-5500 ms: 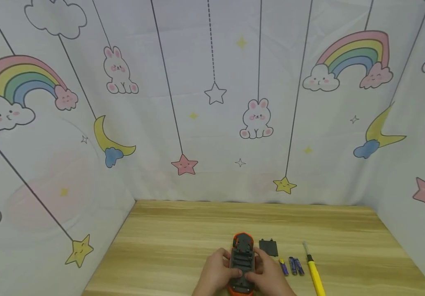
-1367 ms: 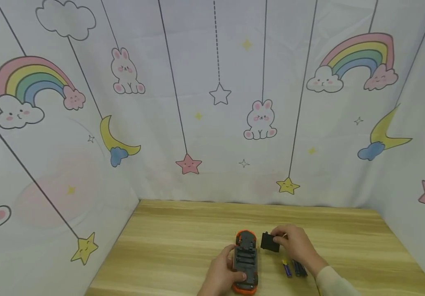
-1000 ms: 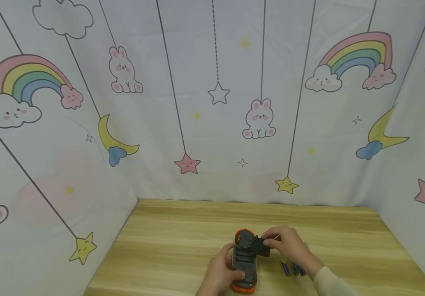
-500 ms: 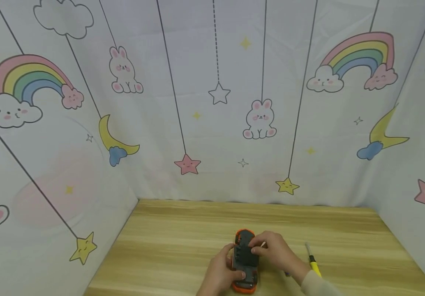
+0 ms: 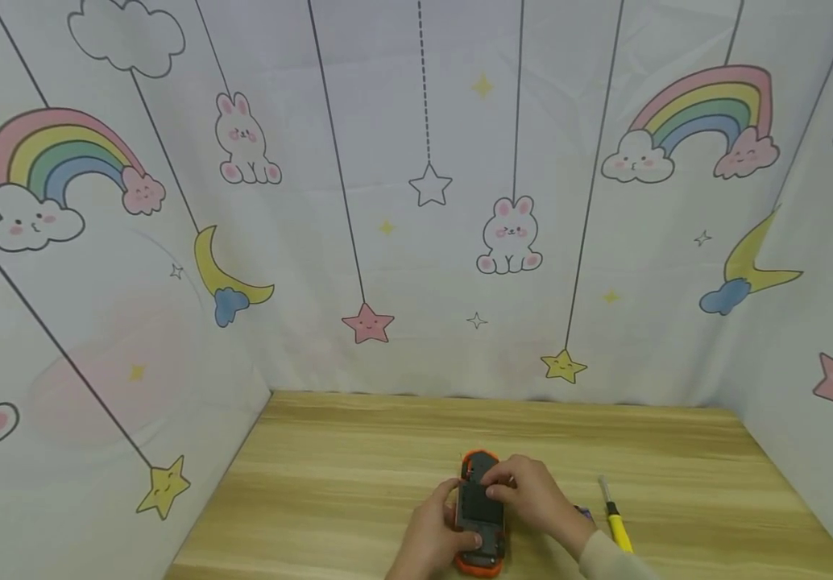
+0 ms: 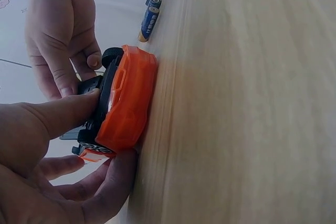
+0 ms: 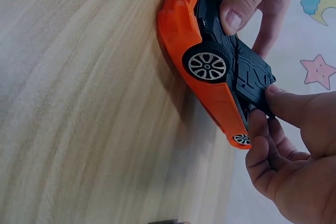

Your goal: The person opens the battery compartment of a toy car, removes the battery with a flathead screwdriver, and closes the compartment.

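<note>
An orange toy car (image 7: 181, 27) lies upside down on the table, its black underside facing up. My left hand (image 5: 431, 528) grips it from the left, thumb pressed on the underside and fingers along its side. With thumb and fingertips, my right hand (image 5: 532, 491) pinches a black battery cover (image 7: 253, 74). The cover lies over the battery compartment of the car, tilted, with the end in my right fingers raised off the underside. The slots beneath it are hidden in the head view.
Right of the car lie blue AAA-size batteries (image 6: 149, 22), mostly hidden behind my right hand in the head view. A screwdriver (image 5: 615, 519) with a yellow handle rests farther right on the wooden table (image 5: 344, 483). A printed cloth (image 5: 416, 266) hangs behind the table.
My right hand has picked up the battery cover from the table and carried it left onto the car's underside. My left hand keeps its grip on the car.
</note>
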